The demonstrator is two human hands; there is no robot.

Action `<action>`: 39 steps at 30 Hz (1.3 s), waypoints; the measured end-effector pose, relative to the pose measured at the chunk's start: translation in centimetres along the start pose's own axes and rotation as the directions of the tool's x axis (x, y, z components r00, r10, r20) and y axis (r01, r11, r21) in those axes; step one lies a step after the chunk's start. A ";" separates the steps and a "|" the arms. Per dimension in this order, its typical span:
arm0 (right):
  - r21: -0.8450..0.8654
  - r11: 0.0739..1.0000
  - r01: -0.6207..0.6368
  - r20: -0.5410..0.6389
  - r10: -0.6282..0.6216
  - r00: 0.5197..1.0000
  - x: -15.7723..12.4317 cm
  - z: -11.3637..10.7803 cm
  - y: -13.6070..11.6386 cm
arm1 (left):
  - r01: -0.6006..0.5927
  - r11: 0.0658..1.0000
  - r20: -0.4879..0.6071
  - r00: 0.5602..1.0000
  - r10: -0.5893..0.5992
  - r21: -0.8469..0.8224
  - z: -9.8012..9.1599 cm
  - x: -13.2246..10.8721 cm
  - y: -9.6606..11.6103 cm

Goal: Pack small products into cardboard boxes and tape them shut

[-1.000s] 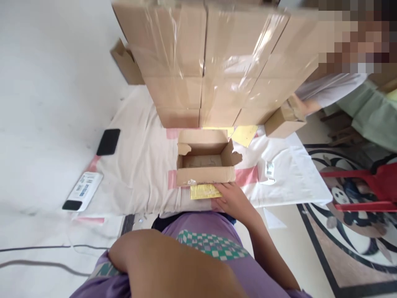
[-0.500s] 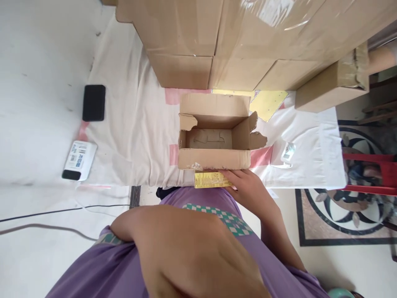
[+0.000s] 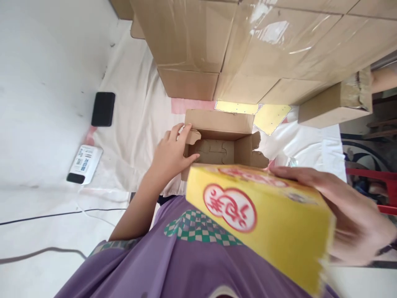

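An open cardboard box (image 3: 217,121) stands on the cloth-covered table, its flaps spread and its inside bare. My left hand (image 3: 173,151) holds the box's left edge, with the fingers on the left flap and the thumb over the rim. In front of my chest, close to the camera, my right hand (image 3: 344,211) grips a yellow box (image 3: 266,231) with red printed characters. The yellow box is tilted and covers part of the cardboard box's near side.
Large taped cartons (image 3: 192,37) line the table's far side. Another person's arm (image 3: 384,78) reaches to a carton (image 3: 338,99) at the right. A black phone (image 3: 103,109) and a white device (image 3: 85,163) lie left. Yellow sheets (image 3: 271,118) lie behind the box.
My right hand has come up from the table's near edge with the yellow box, now close to the camera. My left hand has reached forward from near my chest to the cardboard box.
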State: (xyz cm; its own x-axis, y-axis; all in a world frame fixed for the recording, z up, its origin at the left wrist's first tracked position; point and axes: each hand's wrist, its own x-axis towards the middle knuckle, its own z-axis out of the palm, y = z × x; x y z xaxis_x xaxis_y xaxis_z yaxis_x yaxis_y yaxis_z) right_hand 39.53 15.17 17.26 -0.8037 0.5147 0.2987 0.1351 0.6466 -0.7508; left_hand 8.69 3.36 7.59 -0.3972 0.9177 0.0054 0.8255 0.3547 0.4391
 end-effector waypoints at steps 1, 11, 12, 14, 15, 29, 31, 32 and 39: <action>-0.023 0.999 0.028 -0.006 -0.028 1.000 1.1 0.9 0.1 | 0.051 0.998 0.029 0.998 -0.050 -0.035 0.7 0.3 0.0; -0.576 0.816 -0.051 0.257 0.240 0.936 6.0 6.5 2.9 | 0.235 0.891 -0.099 0.951 -0.293 -0.388 3.7 1.5 -2.0; -0.603 0.795 -0.058 0.274 0.276 0.921 6.0 7.0 3.2 | 0.234 0.884 -0.099 0.950 -0.297 -0.405 3.8 1.4 -2.1; -0.629 0.774 -0.075 0.312 0.339 0.887 6.2 8.0 3.5 | 0.227 0.870 -0.090 0.952 -0.293 -0.438 4.0 1.4 -2.1; -0.631 0.771 -0.084 0.326 0.363 0.873 6.4 8.5 3.6 | 0.227 0.863 -0.082 0.952 -0.294 -0.450 4.1 1.4 -2.1; -0.625 0.749 -0.220 0.291 0.485 0.825 7.3 10.1 4.2 | 0.180 0.794 -0.057 0.964 -0.260 -0.581 4.5 1.6 -2.1; -0.616 0.759 -0.212 0.281 0.463 0.840 7.2 10.1 4.6 | 0.175 0.782 -0.054 0.965 -0.257 -0.598 4.5 1.6 -2.1; -0.611 0.765 -0.205 0.278 0.449 0.849 7.2 10.2 4.8 | 0.173 0.776 -0.053 0.965 -0.257 -0.606 4.5 1.6 -2.1; -0.562 0.795 -0.230 0.251 0.428 0.868 7.2 10.1 5.5 | 0.177 0.756 -0.042 0.964 -0.261 -0.630 4.6 1.7 -2.1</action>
State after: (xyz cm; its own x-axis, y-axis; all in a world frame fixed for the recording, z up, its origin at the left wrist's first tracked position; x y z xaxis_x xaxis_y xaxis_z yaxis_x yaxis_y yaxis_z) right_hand 28.61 16.69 9.33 -0.7853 0.5822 -0.2104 0.6174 0.7119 -0.3346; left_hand 8.13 5.04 2.60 -0.6157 0.7847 -0.0718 0.3005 0.3181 0.8992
